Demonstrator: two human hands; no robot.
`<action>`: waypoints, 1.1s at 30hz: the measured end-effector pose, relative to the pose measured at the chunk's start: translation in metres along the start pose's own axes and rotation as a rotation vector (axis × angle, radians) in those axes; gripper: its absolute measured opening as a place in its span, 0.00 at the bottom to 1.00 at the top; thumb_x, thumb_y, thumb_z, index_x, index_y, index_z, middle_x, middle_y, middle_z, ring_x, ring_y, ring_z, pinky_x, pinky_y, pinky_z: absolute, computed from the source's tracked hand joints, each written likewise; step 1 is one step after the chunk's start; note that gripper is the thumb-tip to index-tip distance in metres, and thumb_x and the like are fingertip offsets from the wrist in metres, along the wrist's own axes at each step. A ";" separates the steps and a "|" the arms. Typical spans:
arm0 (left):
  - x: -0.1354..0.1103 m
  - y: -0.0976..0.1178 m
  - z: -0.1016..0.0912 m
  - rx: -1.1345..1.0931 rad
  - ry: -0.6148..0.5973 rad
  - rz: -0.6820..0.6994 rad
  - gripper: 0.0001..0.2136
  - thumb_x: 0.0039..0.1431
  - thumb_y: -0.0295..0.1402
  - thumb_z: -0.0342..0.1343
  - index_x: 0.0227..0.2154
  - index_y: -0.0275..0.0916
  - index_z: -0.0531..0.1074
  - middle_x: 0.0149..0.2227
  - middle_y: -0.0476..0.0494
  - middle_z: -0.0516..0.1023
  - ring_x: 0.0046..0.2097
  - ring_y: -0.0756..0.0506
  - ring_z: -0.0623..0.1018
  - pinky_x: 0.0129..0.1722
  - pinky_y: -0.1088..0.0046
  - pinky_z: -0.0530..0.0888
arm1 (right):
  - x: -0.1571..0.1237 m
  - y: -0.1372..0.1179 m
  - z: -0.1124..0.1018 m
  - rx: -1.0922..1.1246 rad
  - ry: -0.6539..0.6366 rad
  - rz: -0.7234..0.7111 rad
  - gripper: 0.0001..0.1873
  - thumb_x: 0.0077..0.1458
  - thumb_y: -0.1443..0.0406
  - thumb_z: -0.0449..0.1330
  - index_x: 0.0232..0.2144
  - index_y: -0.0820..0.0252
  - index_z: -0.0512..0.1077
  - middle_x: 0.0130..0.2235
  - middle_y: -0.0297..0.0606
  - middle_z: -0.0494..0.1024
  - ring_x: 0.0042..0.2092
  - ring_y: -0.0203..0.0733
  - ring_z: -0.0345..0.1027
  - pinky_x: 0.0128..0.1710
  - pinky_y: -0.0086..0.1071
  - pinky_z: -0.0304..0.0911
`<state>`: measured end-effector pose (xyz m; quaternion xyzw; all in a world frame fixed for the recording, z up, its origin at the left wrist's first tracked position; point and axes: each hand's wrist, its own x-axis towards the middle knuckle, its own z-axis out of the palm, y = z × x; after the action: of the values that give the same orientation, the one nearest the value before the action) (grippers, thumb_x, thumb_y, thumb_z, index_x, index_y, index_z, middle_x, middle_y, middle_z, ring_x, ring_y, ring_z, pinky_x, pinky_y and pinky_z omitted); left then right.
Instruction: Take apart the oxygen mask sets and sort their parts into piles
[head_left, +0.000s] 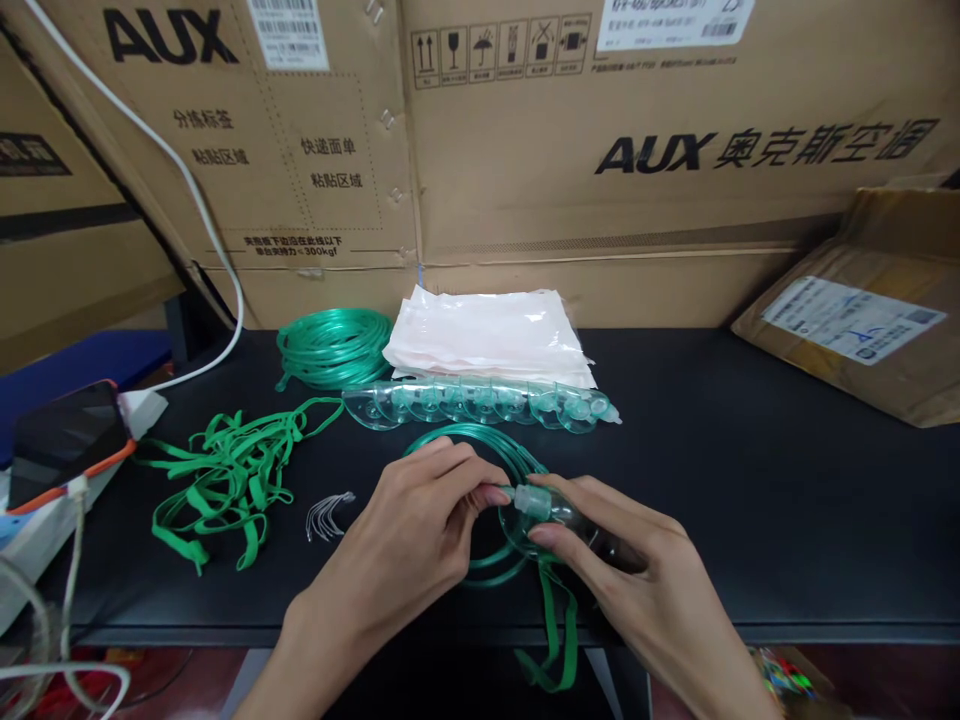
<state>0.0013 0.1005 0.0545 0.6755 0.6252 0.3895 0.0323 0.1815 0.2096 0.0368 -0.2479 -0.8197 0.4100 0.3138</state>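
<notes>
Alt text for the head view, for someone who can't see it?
A left hand pinches at the clear connector of a transparent mask held by the right hand, over a black table. Green tubing loops lie beneath; beyond are a row of masks, a white stack and a green coil.

The person's left hand (pixel 420 510), at lower centre of the frame, is bare, with a slender build and softly rounded knuckles. Its wrist narrows and carries a small bony bump (pixel 295 610) on the outer side, and the bare left forearm (pixel 315 640) widens toward the bottom edge. The right hand (pixel 645 550), right of centre, is bare too, with long, slim fingers (pixel 622 507) and a tapering thumb (pixel 574 552). The right forearm (pixel 720 650) is smooth and bare down to the lower right. Finer nail detail is too small to tell.
</notes>
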 end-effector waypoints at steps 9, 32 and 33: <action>-0.002 -0.002 0.000 -0.050 -0.002 -0.056 0.09 0.67 0.20 0.53 0.39 0.38 0.76 0.34 0.50 0.77 0.35 0.49 0.74 0.36 0.72 0.69 | 0.000 0.005 0.001 0.024 0.015 -0.037 0.14 0.57 0.59 0.70 0.47 0.49 0.81 0.39 0.33 0.80 0.39 0.40 0.74 0.39 0.28 0.69; -0.002 -0.006 -0.002 -0.029 -0.021 -0.041 0.07 0.72 0.25 0.52 0.44 0.42 0.73 0.41 0.51 0.80 0.42 0.48 0.76 0.46 0.69 0.69 | 0.003 0.001 -0.007 0.034 -0.081 0.123 0.20 0.61 0.51 0.64 0.52 0.50 0.80 0.43 0.38 0.83 0.45 0.49 0.77 0.39 0.35 0.74; -0.002 -0.005 -0.001 -0.023 -0.022 -0.051 0.07 0.72 0.25 0.52 0.43 0.42 0.72 0.41 0.52 0.79 0.42 0.48 0.76 0.46 0.68 0.69 | 0.003 0.001 -0.006 0.018 -0.080 0.114 0.21 0.62 0.51 0.63 0.53 0.51 0.80 0.41 0.38 0.83 0.45 0.49 0.77 0.38 0.35 0.74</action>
<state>-0.0032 0.0996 0.0516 0.6633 0.6372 0.3884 0.0567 0.1843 0.2154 0.0397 -0.2748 -0.8124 0.4441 0.2593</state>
